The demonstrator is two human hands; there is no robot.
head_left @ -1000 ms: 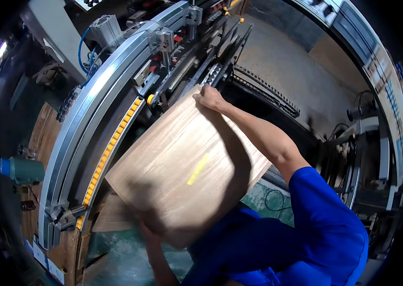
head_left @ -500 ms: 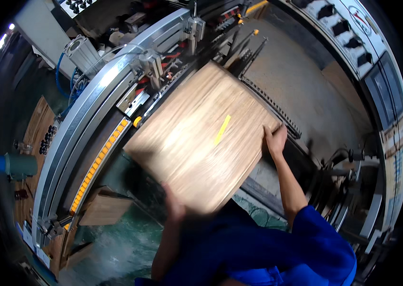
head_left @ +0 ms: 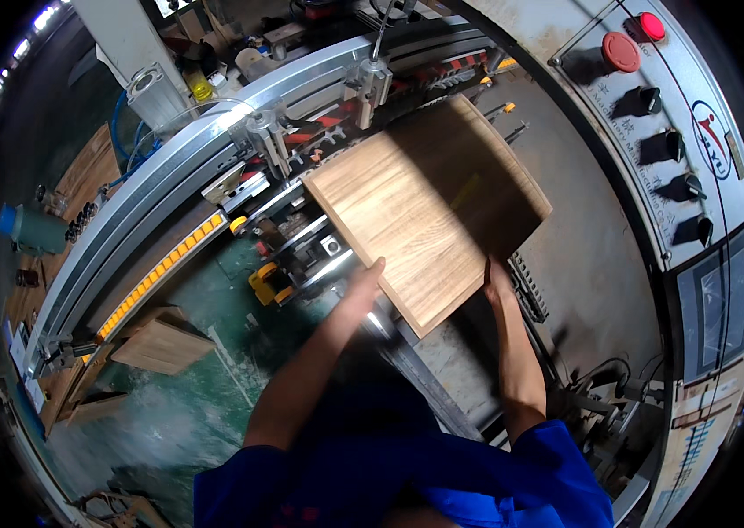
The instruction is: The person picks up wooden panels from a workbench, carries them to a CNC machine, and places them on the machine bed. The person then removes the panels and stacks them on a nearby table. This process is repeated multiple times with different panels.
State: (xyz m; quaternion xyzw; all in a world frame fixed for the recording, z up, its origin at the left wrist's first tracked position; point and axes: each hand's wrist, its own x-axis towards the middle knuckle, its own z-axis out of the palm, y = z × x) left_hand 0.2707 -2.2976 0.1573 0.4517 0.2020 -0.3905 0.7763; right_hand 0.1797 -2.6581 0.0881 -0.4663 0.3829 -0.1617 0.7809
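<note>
A square wooden panel with light brown grain is held between my two hands, over the machine bed. My left hand grips its near left edge, thumb on top. My right hand grips the near right edge, its fingers mostly hidden beneath. Shadow covers the panel's far right half, where a faint yellow strip shows. The panel's far left corner lies close to the pneumatic cylinders on the curved-looking metal rail.
A control panel with red buttons and black knobs stands at right, a dark screen below it. Along the left rail runs a yellow segmented strip. Another wooden board leans low on the left, near a green motor.
The panel has moved right and away from me, and shadow now falls across it. My left hand has moved up and right with it; both hands still hold on.
</note>
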